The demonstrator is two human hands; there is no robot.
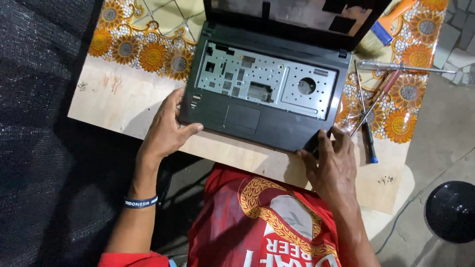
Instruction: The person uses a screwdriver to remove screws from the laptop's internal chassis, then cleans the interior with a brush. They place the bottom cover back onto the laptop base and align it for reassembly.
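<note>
laptop (267, 94): open, keyboard removed, lies on wooden board (123, 99) | left hand (166, 131): fingers together, clamped on the near left corner of laptop | right hand (331, 158): fingers a little apart, gripping the near right corner | screwdrivers (368, 111): on flowered cloth (148, 49), just right of laptop | brush (381, 32): beside the screen

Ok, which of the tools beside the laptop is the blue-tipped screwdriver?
Start at the open black laptop on the table; the tools lie off its right edge. The blue-handled screwdriver runs down toward the right hand. The red-handled one crosses it, and the brush lies farther back.
</note>
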